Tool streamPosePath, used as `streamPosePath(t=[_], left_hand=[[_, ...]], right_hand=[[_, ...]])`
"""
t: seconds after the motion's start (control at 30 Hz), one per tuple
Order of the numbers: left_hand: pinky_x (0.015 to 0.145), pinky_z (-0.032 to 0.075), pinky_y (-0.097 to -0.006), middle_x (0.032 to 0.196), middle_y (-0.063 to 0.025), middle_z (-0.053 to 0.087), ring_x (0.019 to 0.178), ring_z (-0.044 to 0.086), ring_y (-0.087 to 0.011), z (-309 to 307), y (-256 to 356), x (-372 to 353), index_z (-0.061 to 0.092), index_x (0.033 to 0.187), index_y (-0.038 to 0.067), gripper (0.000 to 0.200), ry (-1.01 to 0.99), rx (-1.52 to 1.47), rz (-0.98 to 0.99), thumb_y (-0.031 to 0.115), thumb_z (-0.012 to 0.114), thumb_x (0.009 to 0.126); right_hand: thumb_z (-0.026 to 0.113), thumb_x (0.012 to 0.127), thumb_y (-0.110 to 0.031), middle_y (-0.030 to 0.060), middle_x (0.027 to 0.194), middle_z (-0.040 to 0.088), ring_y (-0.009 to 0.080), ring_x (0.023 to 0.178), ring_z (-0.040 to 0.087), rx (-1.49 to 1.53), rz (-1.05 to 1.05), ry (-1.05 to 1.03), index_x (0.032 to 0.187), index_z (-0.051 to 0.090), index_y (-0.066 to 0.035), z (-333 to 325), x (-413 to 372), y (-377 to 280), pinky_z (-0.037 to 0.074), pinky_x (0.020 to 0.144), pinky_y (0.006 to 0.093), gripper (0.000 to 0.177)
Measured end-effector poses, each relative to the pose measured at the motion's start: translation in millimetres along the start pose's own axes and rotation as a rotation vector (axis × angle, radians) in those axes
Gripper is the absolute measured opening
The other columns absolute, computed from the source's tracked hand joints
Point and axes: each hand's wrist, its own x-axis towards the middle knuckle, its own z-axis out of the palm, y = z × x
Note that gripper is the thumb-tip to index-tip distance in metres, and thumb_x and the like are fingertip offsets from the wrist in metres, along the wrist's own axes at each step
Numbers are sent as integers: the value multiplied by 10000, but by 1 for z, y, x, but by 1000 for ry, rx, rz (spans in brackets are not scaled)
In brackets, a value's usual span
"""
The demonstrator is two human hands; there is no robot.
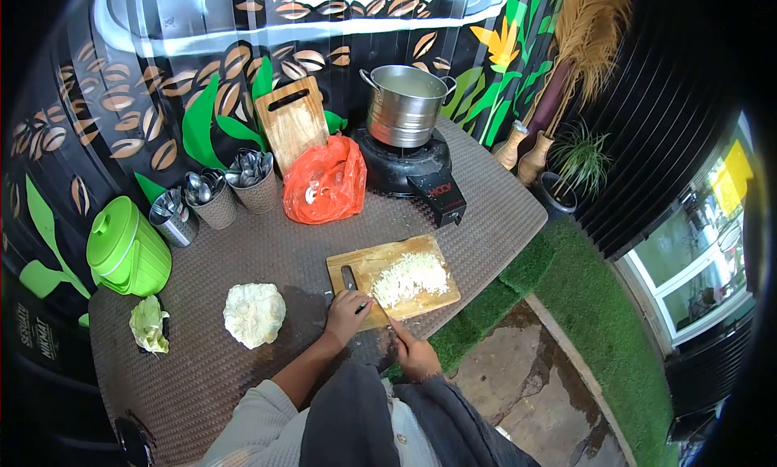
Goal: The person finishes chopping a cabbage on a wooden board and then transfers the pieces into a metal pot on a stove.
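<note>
Currently, right hand (418,358) closed round a knife (394,323), left hand (346,316) half curled at cutting board (364,265), its grip unclear, chopped cabbage (411,279) nearby

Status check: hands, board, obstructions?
Right hand gripping knife. Left hand at cutting board's handle end. Chopped white pieces piled on board, nothing covering them.

on my feed, bottom centre: pale grey textured left sleeve (257,422), dark grey cloth (348,418) over a light top (406,435).
</note>
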Motion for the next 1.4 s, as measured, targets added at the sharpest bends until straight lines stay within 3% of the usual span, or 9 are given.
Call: streamPosePath(t=[0.17, 0.5, 0.7, 0.8, 1.1, 1.17, 1.4], left_hand=[[802, 499, -374, 895, -59, 683, 885, 621, -268, 3, -3, -2, 709, 879, 44, 120, 28, -22, 14, 55, 763, 772], [782, 514, -374, 892, -70, 686, 880, 638, -273, 1, 1, -1, 700, 852, 46, 115, 11, 70, 16, 71, 778, 772], [803, 504, -380, 900, -62, 669, 905, 623, -269, 1, 2, -1, 691, 856, 50, 116, -2, 53, -2, 78, 773, 779], [805, 503, -382, 903, -62, 668, 908, 621, -269, 1, 2, 0, 690, 857, 51, 117, 1, 47, -5, 85, 773, 781], [797, 506, -373, 893, -64, 672, 890, 629, -271, 0, 3, 0, 689, 839, 48, 106, 5, 41, -19, 96, 770, 790], [792, 507, -372, 889, -64, 675, 886, 630, -268, 0, 4, 0, 692, 838, 46, 107, 5, 42, -33, 96, 772, 788], [784, 507, -372, 886, -62, 678, 878, 631, -262, 2, 0, -2, 699, 843, 47, 111, 9, 41, -19, 99, 776, 782]], right_hand=[[532, 945, -161, 283, 773, 634, 449, 725, 639, 19, 54, -114, 1486, 427, -308, -15, 12, -11, 512, 685, 485, 571], [531, 946, -147, 293, 774, 629, 456, 742, 642, 33, 10, -39, 1487, 419, -331, 11, 25, -6, 507, 702, 513, 583], [562, 936, -147, 284, 770, 633, 450, 720, 644, 21, 13, 24, 1468, 443, -346, 18, -4, 13, 509, 659, 522, 580], [557, 951, -192, 247, 707, 644, 429, 639, 645, -19, -38, 51, 1481, 423, -356, 19, -11, 22, 521, 601, 501, 571], [554, 959, -210, 264, 769, 656, 438, 698, 658, 67, -11, 60, 1475, 438, -339, 9, 0, 13, 521, 633, 498, 544], [572, 956, -189, 297, 837, 640, 452, 774, 650, 116, 61, 42, 1447, 475, -345, 7, 0, 7, 509, 669, 505, 523], [543, 965, -216, 251, 857, 682, 427, 747, 674, 35, -30, 29, 1479, 426, -351, 5, -11, 5, 538, 660, 492, 544]])
